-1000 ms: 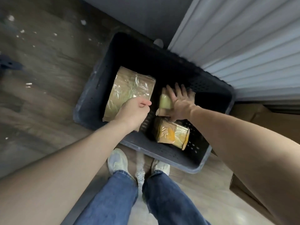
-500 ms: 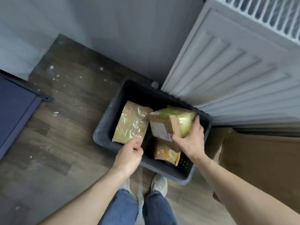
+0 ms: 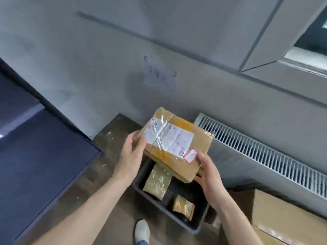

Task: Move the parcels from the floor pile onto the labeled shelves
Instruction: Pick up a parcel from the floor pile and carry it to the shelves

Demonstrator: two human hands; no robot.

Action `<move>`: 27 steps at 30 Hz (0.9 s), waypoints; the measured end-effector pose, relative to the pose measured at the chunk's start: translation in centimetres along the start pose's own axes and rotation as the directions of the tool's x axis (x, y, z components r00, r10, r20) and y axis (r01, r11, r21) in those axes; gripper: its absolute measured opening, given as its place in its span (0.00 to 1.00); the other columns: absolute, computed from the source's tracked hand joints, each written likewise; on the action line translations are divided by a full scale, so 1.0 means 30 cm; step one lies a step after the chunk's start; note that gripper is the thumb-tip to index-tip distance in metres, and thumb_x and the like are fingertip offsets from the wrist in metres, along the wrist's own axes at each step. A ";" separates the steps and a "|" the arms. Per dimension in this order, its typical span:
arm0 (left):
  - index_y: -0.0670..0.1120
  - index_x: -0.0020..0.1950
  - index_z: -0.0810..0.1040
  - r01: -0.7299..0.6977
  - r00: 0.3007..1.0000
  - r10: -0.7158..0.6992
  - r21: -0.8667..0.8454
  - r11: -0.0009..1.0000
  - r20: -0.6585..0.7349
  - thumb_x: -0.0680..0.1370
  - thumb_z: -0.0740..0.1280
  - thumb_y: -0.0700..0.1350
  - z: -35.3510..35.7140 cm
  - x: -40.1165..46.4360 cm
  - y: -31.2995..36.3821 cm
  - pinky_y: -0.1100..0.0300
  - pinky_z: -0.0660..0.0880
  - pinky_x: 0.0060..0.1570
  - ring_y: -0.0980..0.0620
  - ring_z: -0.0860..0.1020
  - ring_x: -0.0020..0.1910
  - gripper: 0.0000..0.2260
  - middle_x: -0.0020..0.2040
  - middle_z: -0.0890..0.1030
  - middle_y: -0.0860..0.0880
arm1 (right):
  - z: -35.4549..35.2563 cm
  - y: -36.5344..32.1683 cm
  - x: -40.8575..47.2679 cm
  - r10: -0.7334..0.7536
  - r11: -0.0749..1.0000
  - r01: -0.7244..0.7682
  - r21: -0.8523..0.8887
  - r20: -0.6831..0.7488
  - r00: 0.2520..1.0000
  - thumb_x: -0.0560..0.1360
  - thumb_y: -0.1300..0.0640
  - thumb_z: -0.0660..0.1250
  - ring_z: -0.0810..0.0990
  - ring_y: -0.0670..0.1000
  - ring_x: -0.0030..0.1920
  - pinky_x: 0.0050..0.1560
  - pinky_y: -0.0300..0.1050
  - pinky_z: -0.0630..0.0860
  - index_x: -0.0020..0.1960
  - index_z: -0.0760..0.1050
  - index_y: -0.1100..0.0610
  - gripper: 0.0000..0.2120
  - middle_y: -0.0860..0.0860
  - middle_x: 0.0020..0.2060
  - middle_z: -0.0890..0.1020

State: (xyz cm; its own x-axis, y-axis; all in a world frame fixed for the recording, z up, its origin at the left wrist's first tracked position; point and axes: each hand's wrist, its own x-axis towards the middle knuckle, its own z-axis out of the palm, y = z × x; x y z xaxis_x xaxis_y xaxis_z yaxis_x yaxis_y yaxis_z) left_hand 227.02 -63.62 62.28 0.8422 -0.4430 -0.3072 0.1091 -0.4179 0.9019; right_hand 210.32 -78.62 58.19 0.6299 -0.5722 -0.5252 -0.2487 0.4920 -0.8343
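Two-handed grip: brown taped parcel [image 3: 178, 144]

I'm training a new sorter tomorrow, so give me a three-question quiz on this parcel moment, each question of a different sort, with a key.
1. True or false: the parcel with the white label is held by the left hand and the right hand together.
2. How many parcels lie in the dark bin?
A. none
B. two
C. four
3. Fill in: the small red-bordered sticker sits near the ___ hand.

Key: 1 true; 2 B, the flat parcel and the small parcel; 3 right.
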 end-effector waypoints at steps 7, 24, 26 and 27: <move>0.57 0.62 0.74 -0.136 0.959 0.102 -0.113 0.984 -0.265 0.81 0.60 0.60 -0.259 -0.318 0.407 0.58 0.73 0.56 0.58 0.78 0.57 0.13 0.55 0.82 0.60 | 0.120 -0.406 -0.367 -0.243 0.961 0.271 -0.052 0.302 0.922 0.64 0.36 0.77 0.82 0.44 0.61 0.54 0.51 0.84 0.79 0.45 0.32 0.55 0.40 0.69 0.76; 0.56 0.72 0.72 -0.291 0.733 0.053 -0.243 0.925 -0.678 0.74 0.65 0.61 -0.927 -1.090 0.581 0.52 0.67 0.71 0.54 0.74 0.68 0.26 0.72 0.74 0.54 | 0.683 -0.432 -1.116 -0.169 0.888 0.435 -0.145 0.778 0.605 0.73 0.25 0.61 0.75 0.29 0.62 0.69 0.42 0.70 0.71 0.69 0.35 0.30 0.31 0.64 0.78; 0.54 0.76 0.66 -0.314 0.668 0.064 -0.203 0.927 -0.741 0.73 0.64 0.63 -0.993 -1.193 0.547 0.59 0.61 0.71 0.61 0.65 0.72 0.33 0.77 0.63 0.60 | 0.761 -0.423 -1.175 -0.117 0.894 0.427 -0.135 0.851 0.513 0.67 0.20 0.59 0.77 0.43 0.68 0.71 0.56 0.72 0.73 0.69 0.35 0.38 0.37 0.66 0.79; 0.53 0.77 0.66 -0.320 0.634 0.060 -0.191 0.928 -0.771 0.75 0.64 0.61 -1.026 -1.247 0.526 0.64 0.61 0.67 0.63 0.64 0.70 0.31 0.77 0.61 0.61 | 0.803 -0.412 -1.206 -0.099 0.896 0.425 -0.127 0.876 0.472 0.68 0.21 0.59 0.78 0.47 0.68 0.71 0.59 0.72 0.73 0.70 0.36 0.37 0.39 0.66 0.80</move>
State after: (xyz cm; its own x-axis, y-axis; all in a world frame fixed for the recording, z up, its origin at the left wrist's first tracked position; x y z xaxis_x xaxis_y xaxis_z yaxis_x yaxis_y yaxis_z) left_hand 213.47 -29.23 97.36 0.9476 0.3056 0.0934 -0.0675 -0.0940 0.9933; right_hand 208.35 -48.19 91.54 0.9665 0.2560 -0.0181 -0.0488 0.1139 -0.9923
